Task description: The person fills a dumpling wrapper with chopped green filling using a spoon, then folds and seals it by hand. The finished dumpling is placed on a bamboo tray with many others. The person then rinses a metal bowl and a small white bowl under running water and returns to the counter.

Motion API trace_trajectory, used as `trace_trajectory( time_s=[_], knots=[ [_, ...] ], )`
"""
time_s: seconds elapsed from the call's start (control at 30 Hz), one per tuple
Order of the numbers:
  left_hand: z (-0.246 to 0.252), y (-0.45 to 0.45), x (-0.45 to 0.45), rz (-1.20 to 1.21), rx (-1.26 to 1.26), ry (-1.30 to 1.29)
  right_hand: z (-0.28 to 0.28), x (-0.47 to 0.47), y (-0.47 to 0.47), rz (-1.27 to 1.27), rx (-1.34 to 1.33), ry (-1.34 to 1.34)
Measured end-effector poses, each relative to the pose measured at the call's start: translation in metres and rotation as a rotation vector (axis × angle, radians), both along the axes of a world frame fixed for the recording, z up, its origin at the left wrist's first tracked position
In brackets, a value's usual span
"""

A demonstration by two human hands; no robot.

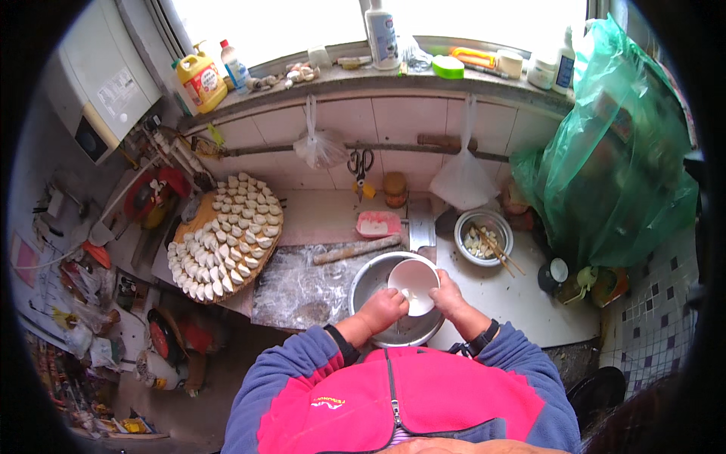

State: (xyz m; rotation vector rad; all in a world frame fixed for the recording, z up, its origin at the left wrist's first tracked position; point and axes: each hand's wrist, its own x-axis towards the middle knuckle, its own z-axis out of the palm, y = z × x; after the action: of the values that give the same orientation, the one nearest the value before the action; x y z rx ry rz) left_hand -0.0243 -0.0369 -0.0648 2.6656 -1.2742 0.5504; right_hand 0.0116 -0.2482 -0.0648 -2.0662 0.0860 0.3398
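Note:
A white bowl (421,279) is tilted over a metal basin (367,271) at the counter's front edge. My right hand (448,296) grips the bowl by its right rim. My left hand (385,309) is at the bowl's left side with its fingers bent together; whether they hold anything is hidden. A little white stuff lies inside the bowl. Behind the basin are a wooden rolling pin (357,250), a pink tray (379,225) with white powder and a cleaver (422,226). To the left, rows of dumplings (227,238) cover a round wooden board (274,230).
A floured dark board (300,289) lies left of the basin. To the right stands a metal bowl (509,232) with pale pieces and chopsticks (499,249). Scissors (360,167) and plastic bags (465,179) hang on the wall; a bulky green bag (618,153) is at far right.

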Motion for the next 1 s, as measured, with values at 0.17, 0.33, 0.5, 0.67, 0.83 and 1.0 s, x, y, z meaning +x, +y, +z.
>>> trace_trajectory(
  time_s=[0.17, 0.33, 0.5, 0.67, 0.83, 1.0],
  knots=[
    [0.007, 0.003, -0.002, -0.047, -0.054, -0.035, 0.005, -0.001, 0.000, -0.002, 0.005, -0.071],
    [0.002, 0.019, -0.005, 0.010, -0.041, 0.089, 0.024, -0.008, 0.000, -0.017, -0.239, -0.446],
    [0.001, 0.031, -0.017, 0.250, -0.350, 0.252, 0.026, -0.006, -0.008, -0.060, -0.132, -0.618],
    [0.016, 0.028, -0.024, 0.338, -0.513, 0.322, -0.005, 0.001, -0.005, -0.127, 0.170, -0.240],
    [0.019, 0.023, -0.022, 0.069, -0.438, 0.205, -0.033, 0.004, 0.009, -0.192, 0.600, 0.317],
    [0.013, 0.019, -0.023, 0.052, -0.107, 0.105, -0.020, -0.006, 0.018, -0.039, 0.668, 0.400]
  ],
)
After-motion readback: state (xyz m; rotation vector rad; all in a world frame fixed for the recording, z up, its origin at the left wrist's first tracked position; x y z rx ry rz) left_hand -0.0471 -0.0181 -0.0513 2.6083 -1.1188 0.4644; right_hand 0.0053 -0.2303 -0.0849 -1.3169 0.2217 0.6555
